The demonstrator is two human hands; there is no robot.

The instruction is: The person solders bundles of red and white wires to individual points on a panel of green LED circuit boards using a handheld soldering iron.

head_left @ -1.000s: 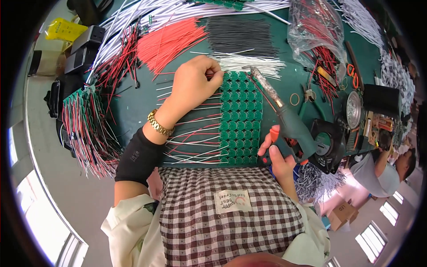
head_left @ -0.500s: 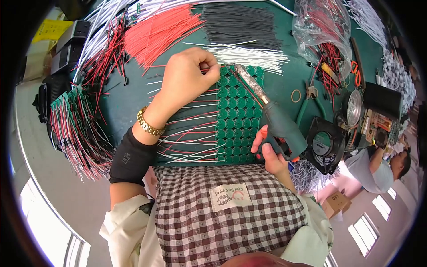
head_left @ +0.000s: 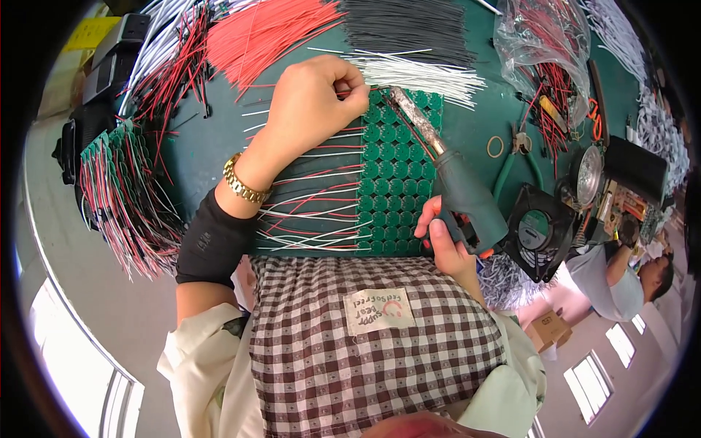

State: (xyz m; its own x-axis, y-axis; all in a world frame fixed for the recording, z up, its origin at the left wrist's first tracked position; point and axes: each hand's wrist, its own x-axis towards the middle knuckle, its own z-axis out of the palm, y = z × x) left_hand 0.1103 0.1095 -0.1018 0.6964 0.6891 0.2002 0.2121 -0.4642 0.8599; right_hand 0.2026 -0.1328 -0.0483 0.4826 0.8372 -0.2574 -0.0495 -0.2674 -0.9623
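A panel of round green circuit boards (head_left: 398, 171) lies before me, with red and white wires (head_left: 314, 175) running out from its left edge. My left hand (head_left: 314, 106) is closed in a pinch at the panel's far left corner. A bit of red wire shows in the gap of its fingers; the fingertips partly hide it. My right hand (head_left: 449, 244) grips the handle of a dark green soldering gun (head_left: 471, 201). The gun slants up and left, its worn metal barrel over the panel and its tip by the far row, close to my left fingertips.
Beyond the panel lie bundles of white wires (head_left: 420, 75), black wires (head_left: 405, 29) and red wires (head_left: 270, 36). To the right are green-handled pliers (head_left: 520, 157), a rubber band (head_left: 495, 147) and a black fan (head_left: 538, 230). Wired boards (head_left: 128, 193) hang at left. A co-worker (head_left: 610, 281) sits far right.
The whole scene sits slightly higher in the picture, as the view has shifted. Both hands and the soldering gun keep nearly the same places relative to the panel.
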